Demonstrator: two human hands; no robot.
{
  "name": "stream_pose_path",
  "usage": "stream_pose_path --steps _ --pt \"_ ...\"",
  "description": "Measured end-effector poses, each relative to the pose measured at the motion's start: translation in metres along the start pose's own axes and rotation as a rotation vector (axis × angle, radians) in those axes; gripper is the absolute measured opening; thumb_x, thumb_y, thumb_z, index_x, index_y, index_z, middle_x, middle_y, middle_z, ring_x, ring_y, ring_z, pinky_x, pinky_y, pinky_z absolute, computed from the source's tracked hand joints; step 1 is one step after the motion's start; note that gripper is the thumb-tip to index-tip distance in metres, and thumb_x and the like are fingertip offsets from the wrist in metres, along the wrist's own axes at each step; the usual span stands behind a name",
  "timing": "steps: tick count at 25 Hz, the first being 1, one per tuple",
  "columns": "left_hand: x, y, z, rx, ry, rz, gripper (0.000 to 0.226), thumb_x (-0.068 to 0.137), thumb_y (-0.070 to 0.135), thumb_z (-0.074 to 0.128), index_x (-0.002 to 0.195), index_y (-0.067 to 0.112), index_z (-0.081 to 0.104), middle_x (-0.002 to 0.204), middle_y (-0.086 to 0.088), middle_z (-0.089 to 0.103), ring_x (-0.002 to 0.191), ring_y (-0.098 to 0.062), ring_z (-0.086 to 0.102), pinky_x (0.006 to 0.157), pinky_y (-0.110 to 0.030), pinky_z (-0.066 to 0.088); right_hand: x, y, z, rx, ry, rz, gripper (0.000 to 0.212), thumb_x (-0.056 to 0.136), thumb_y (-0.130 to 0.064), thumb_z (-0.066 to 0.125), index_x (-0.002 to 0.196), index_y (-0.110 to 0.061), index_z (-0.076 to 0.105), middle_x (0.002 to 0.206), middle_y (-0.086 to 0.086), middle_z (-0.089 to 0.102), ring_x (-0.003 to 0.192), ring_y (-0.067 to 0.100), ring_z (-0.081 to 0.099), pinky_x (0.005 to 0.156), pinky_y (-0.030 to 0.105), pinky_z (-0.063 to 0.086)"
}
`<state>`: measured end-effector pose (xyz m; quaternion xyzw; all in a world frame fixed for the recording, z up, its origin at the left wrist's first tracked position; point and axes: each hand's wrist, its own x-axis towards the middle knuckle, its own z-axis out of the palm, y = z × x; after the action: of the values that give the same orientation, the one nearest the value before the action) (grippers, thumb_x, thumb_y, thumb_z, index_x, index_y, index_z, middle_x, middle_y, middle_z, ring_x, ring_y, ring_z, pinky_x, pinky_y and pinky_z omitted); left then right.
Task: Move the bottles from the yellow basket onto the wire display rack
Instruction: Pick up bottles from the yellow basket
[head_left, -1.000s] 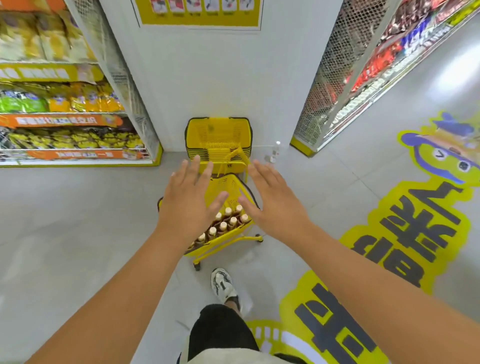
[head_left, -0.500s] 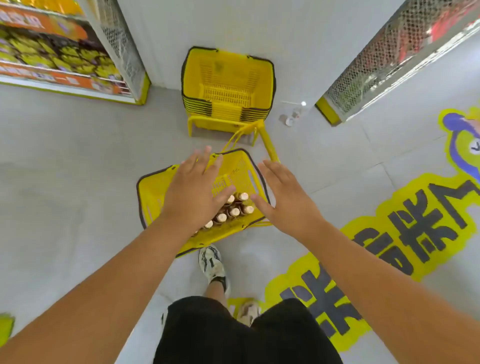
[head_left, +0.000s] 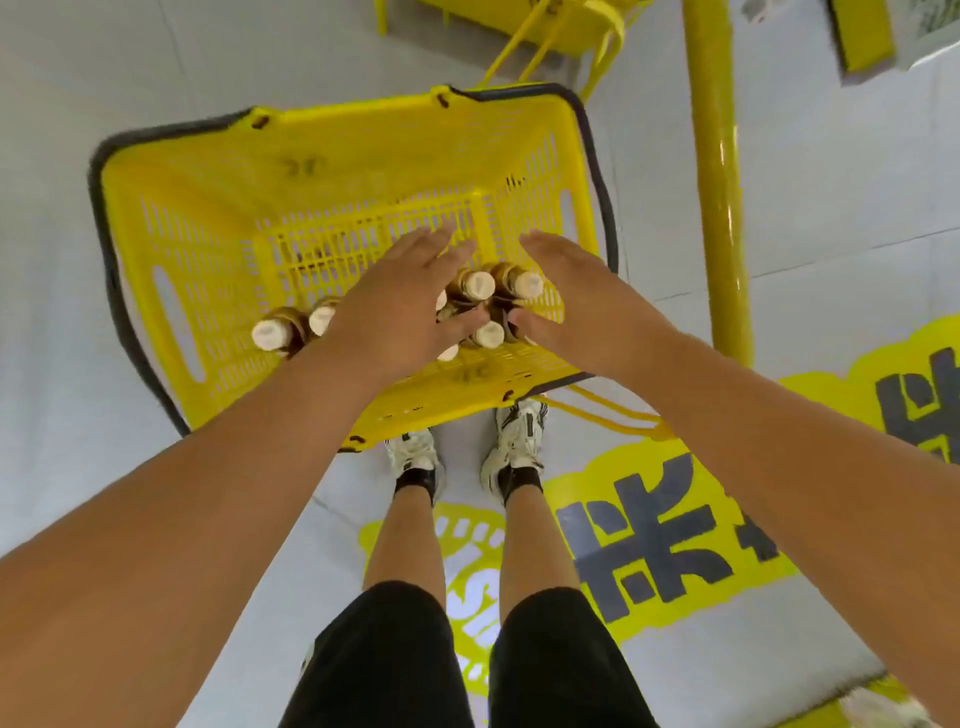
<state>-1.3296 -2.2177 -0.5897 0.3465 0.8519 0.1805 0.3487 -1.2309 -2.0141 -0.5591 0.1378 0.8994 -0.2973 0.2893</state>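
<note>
Left hand: the left hand (head_left: 395, 317) reaches down into the basket, palm down, fingers straight and close together, thumb stretched toward the right; it sits above the bottles and hides several of them. It holds nothing; whether the palm touches the caps beneath cannot be told.
Right hand: the right hand (head_left: 576, 301) reaches in beside it, palm turned toward the left hand, fingers straight and together, thumb pointing at the bottles. It holds nothing; its thumb tip lies just beside one bottle's cap.
Arms: both forearms are bare and stretch forward and down from the bottom corners of the view.
Basket: the basket (head_left: 208, 218) is yellow slotted plastic with a dark rim, standing on the floor just ahead of the person's shoes (head_left: 511, 441).
Bottles: the bottles (head_left: 475, 286) stand upright in the near part of the basket, brown with pale caps; two (head_left: 270, 332) show left of the left wrist, others between the hands.
Pole: a yellow pole (head_left: 719, 197) rises right of the basket.
Writing: a yellow floor sticker (head_left: 644, 525) carries large dark characters, cut off and unreadable; no bottle label can be read.
</note>
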Motion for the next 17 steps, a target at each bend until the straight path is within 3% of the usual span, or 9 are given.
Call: stream_pose_path --steps 9,13,17 --pt "0.054 -0.030 0.042 -0.081 -0.096 -0.077 0.082 0.089 0.059 0.065 0.158 0.036 0.028 0.166 0.009 0.026 0.152 -0.018 0.026 0.119 -0.043 0.031 0.052 0.024 0.034 0.120 -0.080 0.164 0.078 0.100 -0.034 0.064 0.163 -0.018 0.022 0.166 0.006 0.029 0.149 0.025 0.034 0.114 0.033 0.032" --pt "0.071 -0.026 0.042 -0.031 -0.178 -0.087 0.071 0.088 0.052 0.072 0.151 0.037 0.043 0.156 0.004 0.047 0.142 -0.024 0.042 0.108 -0.041 0.038 0.066 0.028 0.048 0.118 -0.107 0.236 0.073 0.099 -0.027 0.065 0.160 -0.016 0.026 0.160 0.010 0.038 0.144 0.031 0.041 0.109 0.038 0.039" --pt "0.080 -0.019 0.050 0.010 -0.175 -0.104 0.052 0.087 0.043 0.075 0.135 0.032 0.060 0.132 -0.003 0.065 0.123 -0.031 0.056 0.094 -0.044 0.048 0.074 0.033 0.063 0.119 -0.077 0.282 0.054 0.098 -0.016 0.061 0.148 -0.011 0.041 0.144 0.014 0.052 0.128 0.034 0.054 0.088 0.037 0.045"
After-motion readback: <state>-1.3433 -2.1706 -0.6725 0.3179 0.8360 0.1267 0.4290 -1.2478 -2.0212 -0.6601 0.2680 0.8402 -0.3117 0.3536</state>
